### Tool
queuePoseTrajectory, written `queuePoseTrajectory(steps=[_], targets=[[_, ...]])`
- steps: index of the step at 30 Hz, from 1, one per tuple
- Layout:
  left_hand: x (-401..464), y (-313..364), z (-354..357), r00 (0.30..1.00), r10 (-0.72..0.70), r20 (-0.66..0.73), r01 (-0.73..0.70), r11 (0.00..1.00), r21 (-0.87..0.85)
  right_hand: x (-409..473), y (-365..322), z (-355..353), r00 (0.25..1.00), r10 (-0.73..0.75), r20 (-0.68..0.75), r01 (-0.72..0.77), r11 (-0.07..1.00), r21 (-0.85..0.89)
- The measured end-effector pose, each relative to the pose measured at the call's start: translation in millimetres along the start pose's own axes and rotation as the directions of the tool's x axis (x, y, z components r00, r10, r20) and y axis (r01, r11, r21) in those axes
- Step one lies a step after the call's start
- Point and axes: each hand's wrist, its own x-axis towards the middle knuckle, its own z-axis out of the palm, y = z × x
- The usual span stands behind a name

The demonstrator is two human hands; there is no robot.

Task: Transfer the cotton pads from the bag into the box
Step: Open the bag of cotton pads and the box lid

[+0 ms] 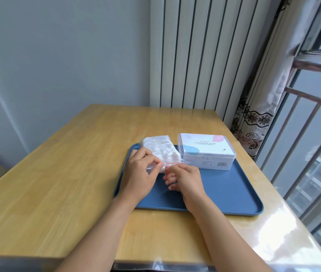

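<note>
A clear zip bag (160, 149) packed with white cotton pads lies across the far left corner of a blue tray (224, 191). Its mouth, marked by a red zip line, points toward me. My left hand (140, 175) pinches the bag's mouth at its left end. My right hand (185, 179) pinches the same edge just to the right, fingers curled. A clear plastic box (206, 152) labelled "COSMETIC PUFF" stands with its lid down on the tray's far right part, right of the bag.
The tray lies on a wooden table (67, 183). A white radiator (204, 55) stands behind the table. A patterned curtain (257, 118) and a window with metal bars (312, 134) are close on the right.
</note>
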Motion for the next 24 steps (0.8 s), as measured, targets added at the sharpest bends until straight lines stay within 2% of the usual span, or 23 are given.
queuePoseTrajectory(steps=[5,8,11,14,18,20,24], targets=[[1.0,-2.0,1.5,0.998,-0.063,-0.021,0.061,0.996,-0.069,2.5,3.6,1.3,1.0,-0.015,-0.025,0.013,0.998,-0.056],[3.3,-9.4,-1.0,0.978,-0.152,-0.145,0.124,0.975,-0.184,4.9,6.8,1.6,0.998,-0.022,-0.053,0.016,0.995,-0.1],[4.3,-10.3,-3.4,0.952,-0.178,-0.248,0.134,0.974,-0.185,5.4,7.0,0.6,1.0,-0.013,-0.024,0.01,0.989,-0.146],[4.9,-5.8,-8.1,0.908,-0.186,-0.377,0.134,0.978,-0.158,4.2,7.6,3.3,1.0,-0.02,-0.017,0.015,0.968,-0.249],[4.9,-9.7,-10.9,0.818,-0.252,-0.518,0.171,0.965,-0.199,3.8,8.1,6.3,0.998,-0.033,-0.049,0.018,0.96,-0.28],[4.2,-9.3,-10.8,0.835,-0.24,-0.496,0.158,0.967,-0.201,2.9,9.2,5.9,0.997,-0.055,-0.045,0.039,0.95,-0.31],[4.4,-7.0,-6.8,0.943,-0.086,-0.321,0.041,0.989,-0.143,-1.5,10.2,5.1,0.982,-0.158,-0.108,0.109,0.925,-0.363]])
